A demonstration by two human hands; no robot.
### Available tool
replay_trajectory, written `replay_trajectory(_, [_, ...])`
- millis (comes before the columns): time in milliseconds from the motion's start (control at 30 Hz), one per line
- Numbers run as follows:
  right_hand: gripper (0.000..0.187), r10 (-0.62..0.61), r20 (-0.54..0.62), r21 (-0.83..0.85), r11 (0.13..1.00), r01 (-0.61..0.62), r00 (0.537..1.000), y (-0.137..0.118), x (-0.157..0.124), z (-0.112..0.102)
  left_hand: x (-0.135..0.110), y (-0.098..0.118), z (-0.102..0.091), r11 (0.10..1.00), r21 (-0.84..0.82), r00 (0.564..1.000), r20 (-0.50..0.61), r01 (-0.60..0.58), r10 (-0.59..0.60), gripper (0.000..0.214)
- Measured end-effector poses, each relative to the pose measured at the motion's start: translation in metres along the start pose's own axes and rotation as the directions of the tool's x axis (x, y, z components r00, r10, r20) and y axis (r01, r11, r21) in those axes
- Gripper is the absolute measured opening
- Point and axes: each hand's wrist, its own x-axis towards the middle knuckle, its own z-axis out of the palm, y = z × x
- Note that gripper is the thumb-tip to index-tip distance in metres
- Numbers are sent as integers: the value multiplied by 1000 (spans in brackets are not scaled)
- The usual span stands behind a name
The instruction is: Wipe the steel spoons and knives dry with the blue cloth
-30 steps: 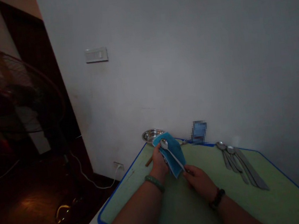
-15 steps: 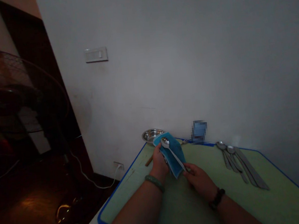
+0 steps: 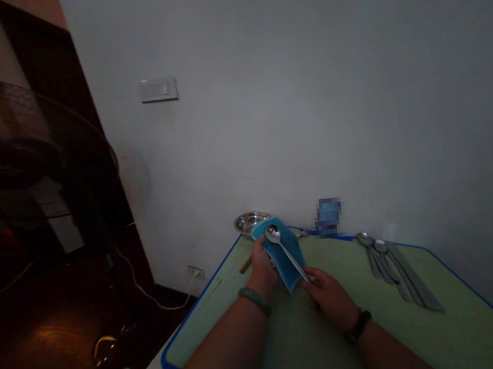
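My left hand (image 3: 262,270) is closed around a blue cloth (image 3: 286,256), holding it up over the green table (image 3: 464,326). My right hand (image 3: 328,294) pinches the handle end of a metal spoon (image 3: 285,252). The spoon's bowl lies against the upper part of the cloth, with its handle running down to the right across it. A green bangle sits on my left wrist and a dark band on my right wrist.
A steel bowl (image 3: 250,221) stands at the table's far left corner. Several spoons and knives (image 3: 391,264) lie in a row at the right. A blurred blue object (image 3: 329,215) stands by the wall. A standing fan (image 3: 28,166) and cables are on the left.
The spoon has shifted slightly over the cloth, and my right hand has edged a little up along the handle. The fan head has turned.
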Motion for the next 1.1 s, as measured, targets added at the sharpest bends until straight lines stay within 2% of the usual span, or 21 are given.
replay_trajectory(267, [38, 5, 5, 34, 999, -5, 1000, 1, 0, 1, 0, 2, 0, 999, -17, 999, -20, -36, 36, 47])
replay_trajectory(667, [29, -12, -1, -7, 1000, 12, 1000, -1, -2, 0, 2, 2, -2, 992, -65, 993, -55, -111, 107, 51])
replay_trajectory(833, [31, -13, 13, 1, 1000, 13, 1000, -1, -2, -1, 5, 1, -4, 990, -64, 990, -71, -125, 120, 52])
replay_trajectory(1100, [35, -14, 21, -27, 1000, 15, 1000, -2, -1, -1, 7, 0, -6, 988, -108, 993, -27, -113, 111, 50])
